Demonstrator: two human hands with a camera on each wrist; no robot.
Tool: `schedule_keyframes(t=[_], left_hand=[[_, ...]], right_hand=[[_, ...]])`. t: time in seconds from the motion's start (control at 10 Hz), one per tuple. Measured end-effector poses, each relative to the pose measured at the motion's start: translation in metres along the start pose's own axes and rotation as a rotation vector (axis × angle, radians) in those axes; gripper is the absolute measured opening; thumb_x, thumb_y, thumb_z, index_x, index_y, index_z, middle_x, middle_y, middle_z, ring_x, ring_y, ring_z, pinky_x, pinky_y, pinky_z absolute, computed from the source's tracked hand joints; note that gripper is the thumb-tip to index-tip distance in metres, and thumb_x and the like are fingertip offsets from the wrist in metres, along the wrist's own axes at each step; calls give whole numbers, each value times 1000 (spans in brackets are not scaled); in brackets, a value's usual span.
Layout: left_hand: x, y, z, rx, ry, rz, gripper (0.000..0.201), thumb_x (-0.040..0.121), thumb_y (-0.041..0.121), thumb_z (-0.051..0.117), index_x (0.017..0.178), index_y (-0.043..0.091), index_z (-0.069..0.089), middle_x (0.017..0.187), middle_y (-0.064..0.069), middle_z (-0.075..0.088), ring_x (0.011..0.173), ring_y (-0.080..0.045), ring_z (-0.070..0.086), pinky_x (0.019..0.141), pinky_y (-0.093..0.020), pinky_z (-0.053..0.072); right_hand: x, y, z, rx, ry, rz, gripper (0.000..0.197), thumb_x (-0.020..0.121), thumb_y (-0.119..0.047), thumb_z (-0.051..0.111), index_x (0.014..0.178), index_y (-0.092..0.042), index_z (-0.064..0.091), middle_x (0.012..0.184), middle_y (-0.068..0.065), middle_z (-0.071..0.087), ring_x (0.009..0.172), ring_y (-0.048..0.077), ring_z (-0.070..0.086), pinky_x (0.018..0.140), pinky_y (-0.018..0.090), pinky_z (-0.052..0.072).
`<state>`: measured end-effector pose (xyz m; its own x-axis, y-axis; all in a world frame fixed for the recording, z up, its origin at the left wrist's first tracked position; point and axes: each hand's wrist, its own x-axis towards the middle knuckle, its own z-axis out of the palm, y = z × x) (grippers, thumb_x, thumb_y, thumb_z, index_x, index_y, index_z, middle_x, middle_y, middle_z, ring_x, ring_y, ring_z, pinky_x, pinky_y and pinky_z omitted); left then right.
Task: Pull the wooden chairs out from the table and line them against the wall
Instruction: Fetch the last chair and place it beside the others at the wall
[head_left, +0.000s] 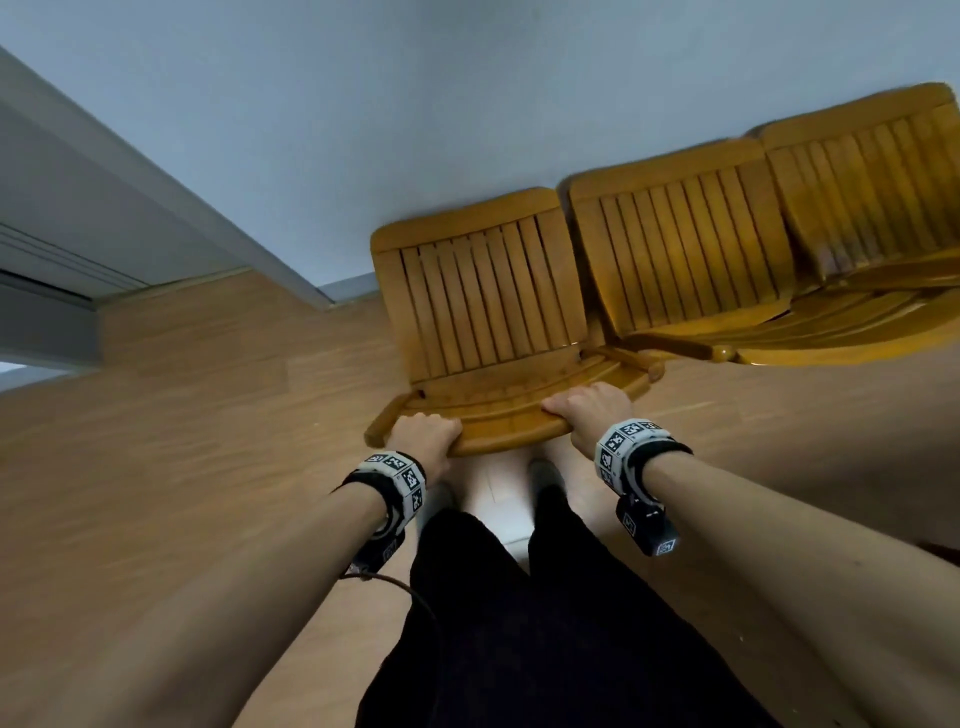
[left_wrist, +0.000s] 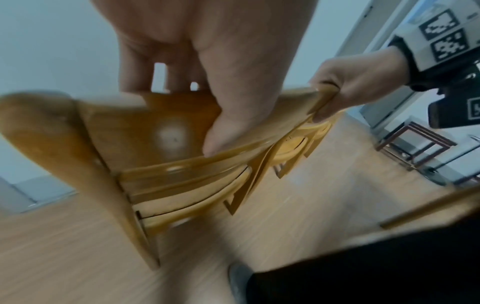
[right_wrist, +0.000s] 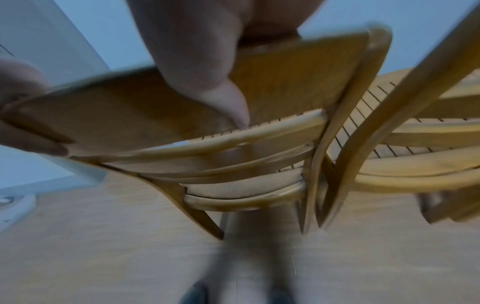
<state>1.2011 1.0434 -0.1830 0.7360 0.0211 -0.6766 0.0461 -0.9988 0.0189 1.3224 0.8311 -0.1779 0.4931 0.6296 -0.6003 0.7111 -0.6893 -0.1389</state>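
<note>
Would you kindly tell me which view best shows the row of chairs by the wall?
The head view: three chairs stand side by side there, both hands gripping the nearest backrest. The left wrist view shows mainly that backrest; the right wrist view adds part of one neighbour.

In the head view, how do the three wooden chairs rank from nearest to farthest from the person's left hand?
1. The held chair, leftmost in the row: the left hand grips its top rail, as does the right hand.
2. The middle chair, just right of it.
3. The far chair, at the right edge.
</note>
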Motion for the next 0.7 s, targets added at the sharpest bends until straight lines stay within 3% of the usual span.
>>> schedule_keyframes(t=[0.3,0.4,0.5,0.6,0.7], left_hand=[[-12,1,2,-119,14,-29,16,84,18,58,98,24,62,104,-2,65,100,-28,62,66,-32,38],[-22,-3,-5,-86,27,23,7,86,21,59,93,24,60,100,-1,64,94,-27,63,66,-32,41],[-33,-11,-16,-61,52,91,14,88,29,60,100,23,65,100,-1,67,89,-26,64,67,-31,45],[-45,-22,-23,10,87,179,20,89,29,58,106,23,65,103,-1,66,94,-26,63,68,-32,45],[-61,-34,-25,77,166,285,23,88,26,57,108,24,66,102,-2,66,97,-27,64,72,-34,48]], right_hand=[[-10,-3,3,18,-33,33,51,93,-13,61,141,-30,54,136,-3,62,124,22,57,107,37,42],[-21,-12,-1,111,-5,104,43,92,-15,61,134,-27,61,128,0,66,119,25,59,104,39,45],[-39,-25,-6,198,31,197,49,90,-11,63,137,-25,59,131,2,64,122,25,57,104,41,48],[-64,-50,-11,306,84,317,56,91,-10,62,145,-22,51,147,3,52,134,24,48,110,42,44],[-92,-82,-5,426,173,475,54,95,-11,56,147,-22,48,151,4,47,135,25,48,109,40,44]])
